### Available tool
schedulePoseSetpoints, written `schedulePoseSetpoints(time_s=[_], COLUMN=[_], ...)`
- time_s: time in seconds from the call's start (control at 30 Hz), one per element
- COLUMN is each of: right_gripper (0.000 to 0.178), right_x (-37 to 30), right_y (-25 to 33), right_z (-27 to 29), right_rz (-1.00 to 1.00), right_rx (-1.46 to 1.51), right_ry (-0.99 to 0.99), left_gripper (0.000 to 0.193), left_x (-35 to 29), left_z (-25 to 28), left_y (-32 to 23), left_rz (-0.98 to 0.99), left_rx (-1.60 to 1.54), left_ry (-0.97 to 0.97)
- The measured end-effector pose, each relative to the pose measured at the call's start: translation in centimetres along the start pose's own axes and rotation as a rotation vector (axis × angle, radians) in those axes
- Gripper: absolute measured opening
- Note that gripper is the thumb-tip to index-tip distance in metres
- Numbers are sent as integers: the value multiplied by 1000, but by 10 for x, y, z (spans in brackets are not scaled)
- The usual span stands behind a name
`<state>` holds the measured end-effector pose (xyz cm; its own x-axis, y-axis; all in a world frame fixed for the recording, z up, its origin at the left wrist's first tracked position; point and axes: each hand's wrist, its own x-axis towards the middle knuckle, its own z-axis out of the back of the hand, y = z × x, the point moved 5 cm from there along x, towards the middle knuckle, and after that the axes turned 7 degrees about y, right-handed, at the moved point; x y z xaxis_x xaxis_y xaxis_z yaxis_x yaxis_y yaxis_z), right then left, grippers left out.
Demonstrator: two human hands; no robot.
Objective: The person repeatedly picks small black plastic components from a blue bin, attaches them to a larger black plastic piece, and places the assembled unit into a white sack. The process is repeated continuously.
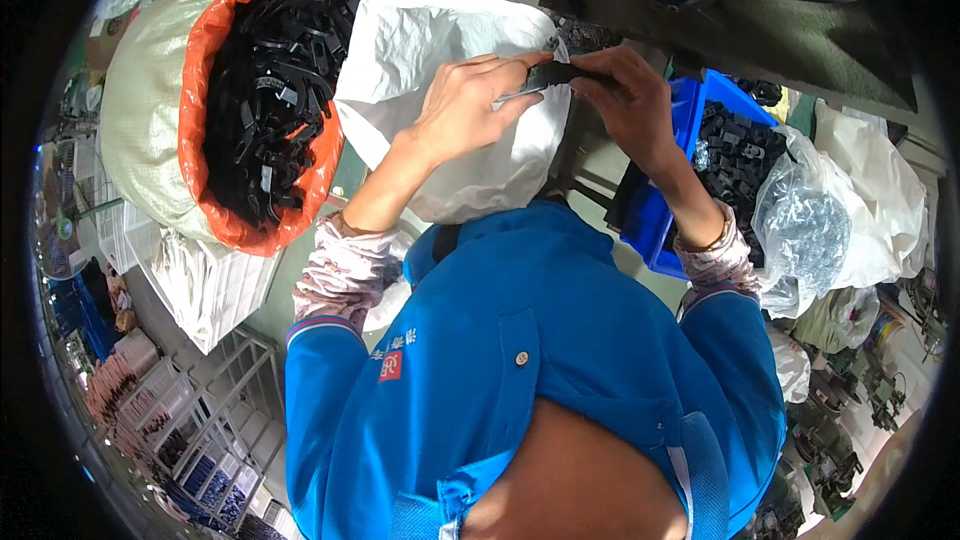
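My left hand (pixel 462 108) pinches one end of a dark, elongated black plastic part (pixel 548 76) with a greyish edge. The fingers of my right hand (pixel 632 102) close on the other end, so the part spans between both hands. Below and behind it hangs the mouth of a white woven sack (pixel 400 70), wide apart at the top. What lies at the bottom of that sack is hidden by my left hand and arm. My fingers partly cover the part, and its exact kind cannot be made out.
To the left stands a pale sack with an orange rim (pixel 200 90), full of black plastic parts (pixel 275 90). At the right, a blue crate (pixel 660 240) holds many small black pieces (pixel 735 150), beside a clear plastic bag (pixel 800 220). Ahead is a dark machine frame (pixel 790 40).
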<state>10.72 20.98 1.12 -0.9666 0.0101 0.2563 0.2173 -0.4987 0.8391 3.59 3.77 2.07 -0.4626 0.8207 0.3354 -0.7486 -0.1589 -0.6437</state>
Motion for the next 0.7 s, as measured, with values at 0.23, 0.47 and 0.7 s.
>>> schedulePoseSetpoints(time_s=[0.23, 0.47, 0.7], right_gripper=[19, 25, 23], right_x=[14, 19, 29], right_y=[4, -25, -32], right_z=[-1, 0, 1], right_rz=[17, 23, -227], right_rx=[-55, -137, 32], right_ry=[-137, -151, -79], left_gripper=[42, 40, 25], left_x=[27, 50, 60], left_z=[25, 18, 9], left_y=[11, 30, 52], left_rz=[-126, -160, -47], left_rx=[61, 59, 58], left_ry=[22, 151, 362])
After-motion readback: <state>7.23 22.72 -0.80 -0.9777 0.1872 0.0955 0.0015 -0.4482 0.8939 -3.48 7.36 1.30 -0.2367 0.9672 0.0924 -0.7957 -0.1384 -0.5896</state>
